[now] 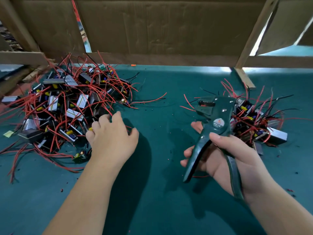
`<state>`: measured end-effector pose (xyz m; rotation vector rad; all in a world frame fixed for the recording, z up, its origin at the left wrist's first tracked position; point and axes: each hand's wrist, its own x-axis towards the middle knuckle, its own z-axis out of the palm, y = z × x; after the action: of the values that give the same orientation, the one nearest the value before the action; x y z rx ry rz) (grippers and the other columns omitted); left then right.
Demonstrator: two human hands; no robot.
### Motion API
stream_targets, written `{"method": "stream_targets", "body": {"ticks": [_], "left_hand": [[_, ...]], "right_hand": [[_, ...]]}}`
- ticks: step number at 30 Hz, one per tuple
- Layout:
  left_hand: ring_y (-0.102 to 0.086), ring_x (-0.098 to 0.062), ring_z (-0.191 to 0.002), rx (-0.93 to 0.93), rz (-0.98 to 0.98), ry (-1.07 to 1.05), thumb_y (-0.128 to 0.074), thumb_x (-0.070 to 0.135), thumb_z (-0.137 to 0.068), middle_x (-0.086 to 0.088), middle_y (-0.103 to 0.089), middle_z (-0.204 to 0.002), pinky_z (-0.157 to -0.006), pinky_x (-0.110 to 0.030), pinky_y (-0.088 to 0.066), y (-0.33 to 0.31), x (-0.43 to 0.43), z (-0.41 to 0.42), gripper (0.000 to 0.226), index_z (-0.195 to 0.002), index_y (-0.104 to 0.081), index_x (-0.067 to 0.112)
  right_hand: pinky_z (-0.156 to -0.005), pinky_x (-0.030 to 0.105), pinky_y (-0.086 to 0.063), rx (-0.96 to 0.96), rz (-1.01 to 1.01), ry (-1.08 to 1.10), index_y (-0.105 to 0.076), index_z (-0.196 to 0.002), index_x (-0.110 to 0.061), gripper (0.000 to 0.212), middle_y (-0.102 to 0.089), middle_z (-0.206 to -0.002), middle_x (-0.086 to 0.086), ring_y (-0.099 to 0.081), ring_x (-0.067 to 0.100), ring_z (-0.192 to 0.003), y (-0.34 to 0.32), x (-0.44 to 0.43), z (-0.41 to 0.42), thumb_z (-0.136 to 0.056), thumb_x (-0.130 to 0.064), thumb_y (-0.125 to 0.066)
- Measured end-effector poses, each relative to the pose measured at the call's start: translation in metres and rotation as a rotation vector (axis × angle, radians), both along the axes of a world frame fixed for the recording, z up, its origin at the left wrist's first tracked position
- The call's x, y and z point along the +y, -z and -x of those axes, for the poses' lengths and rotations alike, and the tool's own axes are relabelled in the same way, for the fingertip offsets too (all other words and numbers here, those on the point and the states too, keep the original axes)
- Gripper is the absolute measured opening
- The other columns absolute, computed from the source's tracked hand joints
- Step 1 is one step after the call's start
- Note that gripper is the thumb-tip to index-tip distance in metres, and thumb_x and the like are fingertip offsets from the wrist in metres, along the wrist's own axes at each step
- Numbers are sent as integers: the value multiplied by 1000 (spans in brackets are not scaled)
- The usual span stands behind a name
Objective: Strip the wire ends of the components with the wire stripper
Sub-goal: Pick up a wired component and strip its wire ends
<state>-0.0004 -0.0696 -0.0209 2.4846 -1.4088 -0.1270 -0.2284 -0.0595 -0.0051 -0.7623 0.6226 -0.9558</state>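
Observation:
A large heap of components (67,106) with red and black wires lies on the left of the green mat. My left hand (111,134) reaches into its near right edge, fingers curled among the wires; whether they hold one I cannot tell. A smaller heap of components (257,119) lies on the right. In front of it my right hand (233,158) grips the handles of the dark green wire stripper (215,126), whose jaws point up and to the left with no wire in them.
The green mat (155,192) is dotted with small red and black insulation scraps. A cardboard wall (160,28) and wooden slats (243,78) close off the back. A loose component (79,156) lies near my left wrist.

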Motion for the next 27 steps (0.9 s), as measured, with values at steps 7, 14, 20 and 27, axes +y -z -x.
{"method": "stream_targets", "body": {"ticks": [7,14,20,27], "left_hand": [[-38,-23,-121,218,453,272,-60,35,-86,-2,-48,-133,-105,-39,-29,-11,3,9,54,-137,-51,20],[-55,-20,-106,230,620,725,-60,33,-82,0,-60,-115,-94,-40,-43,-16,10,27,44,-122,-66,17],[-56,-19,-95,254,484,947,-64,31,-78,9,-64,-97,-81,-47,-43,-18,18,36,24,-98,-76,24],[-61,-8,-77,903,285,1002,-56,23,-76,-1,-68,-73,-87,-31,-41,-21,24,46,25,-58,-68,10]], "right_hand": [[-66,52,-55,41,-73,197,-39,-106,-10,38,-43,-95,18,-64,36,-73,3,-12,1,-72,-12,-56],[-64,50,-55,86,-48,332,-42,-100,-9,15,-47,-92,15,-64,36,-71,6,-21,8,-88,-1,-47],[-69,49,-55,-157,-47,-140,-57,-126,-1,79,-56,-129,20,-62,30,-71,-4,-12,16,-56,-27,-80],[-79,56,-46,-286,-41,-458,-36,-138,8,70,-44,-109,29,-57,39,-82,-8,-3,8,-80,-19,-65]]}}
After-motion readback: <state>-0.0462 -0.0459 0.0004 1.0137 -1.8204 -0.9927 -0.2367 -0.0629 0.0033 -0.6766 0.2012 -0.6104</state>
